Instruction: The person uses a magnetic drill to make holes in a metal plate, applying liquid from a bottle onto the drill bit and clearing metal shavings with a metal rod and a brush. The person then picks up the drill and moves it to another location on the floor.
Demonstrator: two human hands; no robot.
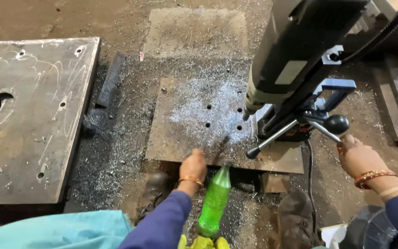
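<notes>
Fingers, right hand (358, 154): clenched round a spoke of the feed handle (321, 129) on the drill press (295, 60).
Fingers, left hand (193, 165): curled down on the near edge of the steel plate (180, 133); whether they grip anything, cannot tell.
Steel plate: on the floor, under the drill press; several drilled holes, metal shavings (208, 106) spread over it.
Green bottle (214, 203): just nearer than the plate's near edge, neck pointing at the plate, beside the left hand.
Large plate (33, 120): well left of the steel plate, one big round hole.
</notes>
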